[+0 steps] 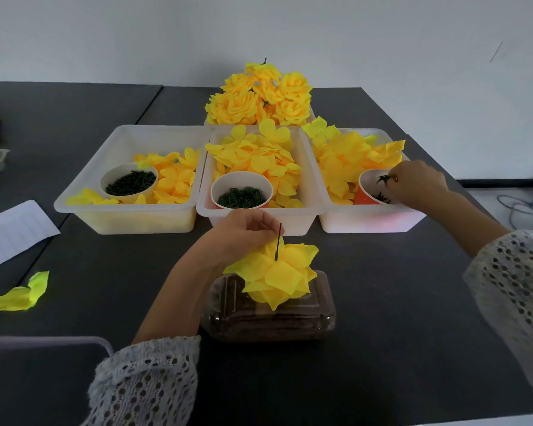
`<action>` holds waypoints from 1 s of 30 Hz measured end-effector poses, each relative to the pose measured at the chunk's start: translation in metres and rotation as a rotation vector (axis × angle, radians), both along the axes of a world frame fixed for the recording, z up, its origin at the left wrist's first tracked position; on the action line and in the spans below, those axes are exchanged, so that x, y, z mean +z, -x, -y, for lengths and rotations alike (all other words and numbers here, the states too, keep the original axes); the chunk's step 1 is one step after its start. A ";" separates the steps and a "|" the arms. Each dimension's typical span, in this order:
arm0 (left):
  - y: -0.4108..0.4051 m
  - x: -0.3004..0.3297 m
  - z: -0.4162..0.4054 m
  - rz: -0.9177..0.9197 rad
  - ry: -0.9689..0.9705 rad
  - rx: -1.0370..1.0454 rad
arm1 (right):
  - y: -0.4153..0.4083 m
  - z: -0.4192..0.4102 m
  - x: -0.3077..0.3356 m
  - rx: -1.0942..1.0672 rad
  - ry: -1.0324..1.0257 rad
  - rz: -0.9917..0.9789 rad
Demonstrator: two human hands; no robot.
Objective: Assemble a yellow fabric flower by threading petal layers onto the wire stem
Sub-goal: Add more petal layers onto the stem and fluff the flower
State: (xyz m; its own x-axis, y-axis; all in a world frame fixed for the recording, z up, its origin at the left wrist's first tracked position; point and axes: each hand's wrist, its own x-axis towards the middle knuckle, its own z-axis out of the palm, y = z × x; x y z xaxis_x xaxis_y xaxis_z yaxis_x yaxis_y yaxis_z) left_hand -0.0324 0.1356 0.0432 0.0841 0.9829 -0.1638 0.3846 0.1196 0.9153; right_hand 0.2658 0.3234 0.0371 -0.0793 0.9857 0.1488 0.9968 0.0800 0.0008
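Dim, soft, even light, faint shadows; yellows glow oversaturated, edges bend with wide-angle distortion, slightly blurred.

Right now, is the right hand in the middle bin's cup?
No, the right hand reaches into the orange cup in the right-most bin.

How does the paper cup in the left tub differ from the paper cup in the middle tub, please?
The left cup is white outside and holds short dark stick-like bits; the middle cup shows orange outside and holds small dark green rings. The left cup sits at its tub's front left among few petals; the middle cup sits at the front centre of a fuller tub. Both stand upright and open.
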 end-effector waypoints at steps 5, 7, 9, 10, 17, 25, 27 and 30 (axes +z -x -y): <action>0.001 0.002 0.000 -0.022 -0.006 -0.005 | 0.012 0.010 0.010 0.042 -0.086 -0.147; 0.001 0.002 0.001 -0.001 0.004 0.014 | 0.022 0.020 0.017 0.085 -0.147 -0.203; 0.002 0.004 0.003 0.090 -0.004 0.072 | 0.035 0.035 0.025 0.142 -0.212 -0.277; 0.003 0.006 0.005 0.125 -0.031 0.106 | 0.042 0.045 0.029 0.190 -0.243 -0.315; 0.008 0.031 0.030 0.046 -0.396 0.230 | 0.100 0.136 0.046 0.644 -0.339 -0.488; 0.001 0.035 0.052 -0.085 -0.428 0.200 | 0.119 0.167 0.027 0.872 -0.517 -0.210; 0.000 0.033 0.053 -0.086 -0.415 0.195 | 0.118 0.166 0.024 0.887 -0.551 -0.184; -0.001 0.030 0.054 -0.076 -0.414 0.190 | 0.115 0.166 0.021 0.908 -0.564 -0.174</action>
